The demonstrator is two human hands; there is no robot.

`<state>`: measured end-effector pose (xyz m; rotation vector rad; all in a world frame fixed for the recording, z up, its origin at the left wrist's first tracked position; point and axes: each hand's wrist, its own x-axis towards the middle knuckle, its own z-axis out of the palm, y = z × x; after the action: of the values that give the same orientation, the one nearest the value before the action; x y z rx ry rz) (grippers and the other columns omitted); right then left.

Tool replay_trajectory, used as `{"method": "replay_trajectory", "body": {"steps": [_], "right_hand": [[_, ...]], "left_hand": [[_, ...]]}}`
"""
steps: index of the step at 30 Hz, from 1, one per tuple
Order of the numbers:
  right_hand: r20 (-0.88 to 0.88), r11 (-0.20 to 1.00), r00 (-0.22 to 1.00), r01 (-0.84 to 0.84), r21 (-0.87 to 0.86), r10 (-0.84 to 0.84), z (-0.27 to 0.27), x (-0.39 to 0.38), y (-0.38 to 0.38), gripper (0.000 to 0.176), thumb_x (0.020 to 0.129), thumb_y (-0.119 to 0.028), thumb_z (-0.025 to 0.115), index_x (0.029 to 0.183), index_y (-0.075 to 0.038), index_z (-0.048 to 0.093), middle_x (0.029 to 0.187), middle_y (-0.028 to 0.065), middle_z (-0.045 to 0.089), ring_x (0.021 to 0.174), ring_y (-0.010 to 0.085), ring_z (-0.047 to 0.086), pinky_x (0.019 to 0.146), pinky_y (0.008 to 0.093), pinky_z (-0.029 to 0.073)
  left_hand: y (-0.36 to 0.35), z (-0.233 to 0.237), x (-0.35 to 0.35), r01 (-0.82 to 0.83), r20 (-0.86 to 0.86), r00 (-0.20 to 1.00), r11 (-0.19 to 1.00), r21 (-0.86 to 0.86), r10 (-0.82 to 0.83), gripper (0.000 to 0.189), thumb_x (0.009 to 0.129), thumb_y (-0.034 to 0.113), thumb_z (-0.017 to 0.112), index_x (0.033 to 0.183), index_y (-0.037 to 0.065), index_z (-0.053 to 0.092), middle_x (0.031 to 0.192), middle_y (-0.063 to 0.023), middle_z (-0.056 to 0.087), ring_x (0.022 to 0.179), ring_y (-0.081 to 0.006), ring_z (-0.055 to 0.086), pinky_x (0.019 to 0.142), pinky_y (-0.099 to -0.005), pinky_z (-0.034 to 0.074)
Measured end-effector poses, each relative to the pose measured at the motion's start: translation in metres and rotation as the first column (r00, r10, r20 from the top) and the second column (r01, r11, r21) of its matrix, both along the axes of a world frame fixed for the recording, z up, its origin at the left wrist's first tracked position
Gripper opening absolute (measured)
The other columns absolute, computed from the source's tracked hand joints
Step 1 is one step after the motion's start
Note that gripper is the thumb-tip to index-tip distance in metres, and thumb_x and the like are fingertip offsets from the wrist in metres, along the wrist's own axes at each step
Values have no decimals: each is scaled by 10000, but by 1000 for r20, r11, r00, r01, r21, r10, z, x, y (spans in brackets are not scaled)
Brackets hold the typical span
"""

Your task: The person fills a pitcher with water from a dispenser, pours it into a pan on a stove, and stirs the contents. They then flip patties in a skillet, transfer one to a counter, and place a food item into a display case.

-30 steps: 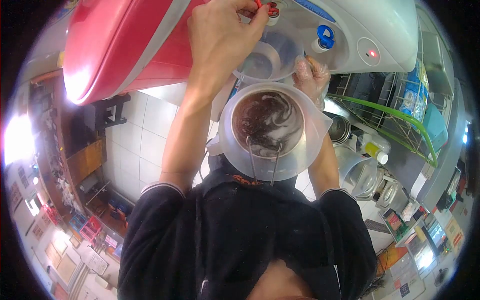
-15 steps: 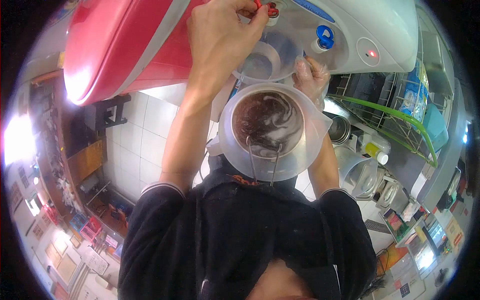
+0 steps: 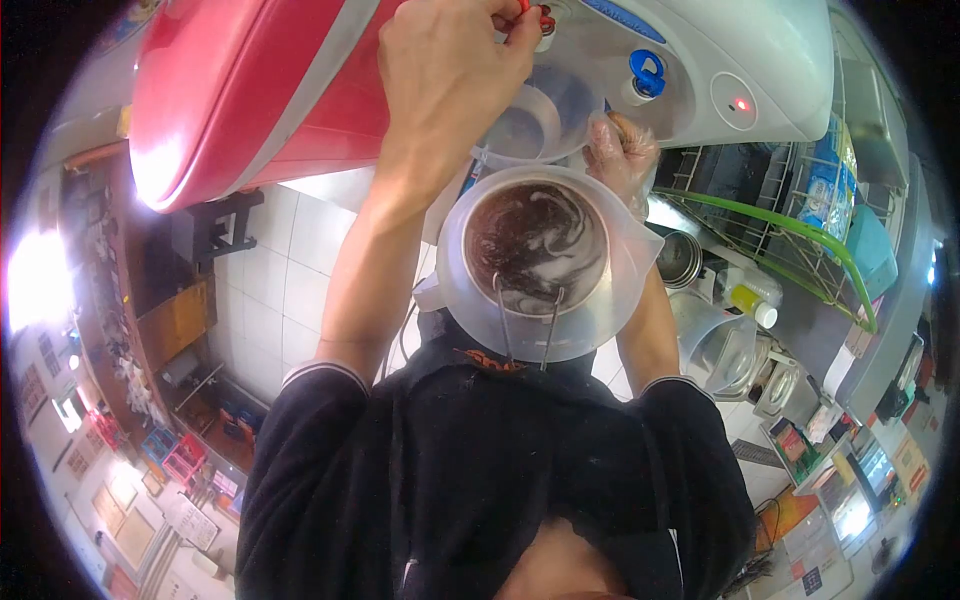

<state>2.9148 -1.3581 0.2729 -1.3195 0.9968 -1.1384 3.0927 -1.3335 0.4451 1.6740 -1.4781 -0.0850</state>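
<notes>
My bare left hand (image 3: 450, 80) reaches up and pinches the red tap lever (image 3: 540, 18) of a white dispenser (image 3: 770, 50). A small clear cup (image 3: 535, 120) sits under that tap, and my gloved right hand (image 3: 622, 150) grips its side. Closer to my chest is a large translucent pitcher (image 3: 615, 310) of dark brown liquid (image 3: 535, 245) with pale swirls. The two wire ends of a metal whisk handle (image 3: 528, 325) stick out over its near rim. What supports the pitcher is hidden.
A blue tap (image 3: 645, 72) sits right of the red one. A big red cooler (image 3: 230, 90) fills the upper left. At the right stand a green-edged wire rack (image 3: 810, 245), a steel cup (image 3: 678, 258) and bottles. White floor tiles show at the left.
The pale swirl on the dark liquid has turned slightly. Both hands keep their places at the tap and the cup.
</notes>
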Motion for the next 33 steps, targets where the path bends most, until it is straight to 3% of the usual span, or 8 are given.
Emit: {"method": "replay_trajectory", "body": {"steps": [6, 8, 10, 14, 16, 24, 28, 33], "right_hand": [[44, 998, 998, 42, 35, -44, -14, 3, 2, 306, 803, -240, 675, 655, -4, 547, 598, -25, 445, 611, 85, 395, 515, 296, 348], [193, 988, 977, -111, 106, 89, -2, 2, 1, 295, 807, -233, 680, 655, -9, 564, 597, -38, 440, 611, 81, 391, 513, 291, 342], [153, 994, 986, -72, 81, 59, 2, 4, 3, 296, 811, -239, 685, 660, -12, 567, 602, -45, 433, 609, 77, 383, 509, 285, 337], [127, 997, 991, 50, -65, -42, -18, 9, 2, 297, 816, -250, 704, 677, -15, 587, 610, -60, 430, 601, 67, 375, 499, 272, 328], [115, 999, 993, 19, -47, -13, -7, 2, 3, 310, 809, -251, 715, 667, -15, 573, 605, -60, 422, 599, 67, 371, 494, 274, 324], [-21, 997, 999, 25, -74, -27, -1, 1, 10, 415, 766, -270, 758, 592, -32, 465, 554, -33, 361, 579, 68, 336, 469, 304, 292], [-277, 998, 960, 20, -59, -35, 7, -12, 31, 438, 740, -321, 763, 607, -10, 485, 554, 122, 318, 543, 113, 327, 470, 336, 319], [-276, 950, 915, 247, -191, -294, 5, -24, 67, 431, 753, -300, 757, 596, -14, 475, 510, 90, 404, 513, 99, 377, 466, 312, 359]], "left_hand": [[-6, 0, -12, 31, 331, 943, 1000, 4, -30, 208, 804, 214, 706, 837, 9, 724, 838, -173, 694, 819, -220, 666, 706, -345, 507], [-5, -19, -10, 84, 224, 973, 990, -113, -57, 223, 801, 275, 721, 829, 54, 735, 593, -101, 598, 516, -221, 572, 547, -329, 467], [36, -14, -8, 41, -176, 984, 998, 45, -32, 306, 830, 318, 699, 882, 16, 698, 688, -118, 642, 602, -220, 627, 604, -326, 497], [151, -57, 3, -55, -97, 989, 890, 453, 110, 419, 855, 317, 689, 992, -74, 619, 879, -178, 674, 744, -240, 650, 664, -341, 495], [184, -70, -4, 139, -376, 913, 744, 654, 160, 418, 865, 341, 659, 941, -70, 633, 809, -167, 669, 671, -245, 619, 642, -353, 485], [210, -100, -30, 12, -438, 856, 837, 548, 275, 269, 762, 198, 552, 715, -65, 574, 559, -146, 532, 540, -158, 469, 527, -371, 401], [216, -108, -18, 16, -450, 852, 846, 533, 268, 253, 742, 175, 546, 661, -65, 549, 522, -100, 483, 514, -129, 439, 495, -334, 371], [218, -102, 6, 141, -507, 848, 854, 501, 157, 247, 732, 171, 550, 624, -52, 553, 519, -51, 502, 512, -113, 438, 483, -312, 363]]}}
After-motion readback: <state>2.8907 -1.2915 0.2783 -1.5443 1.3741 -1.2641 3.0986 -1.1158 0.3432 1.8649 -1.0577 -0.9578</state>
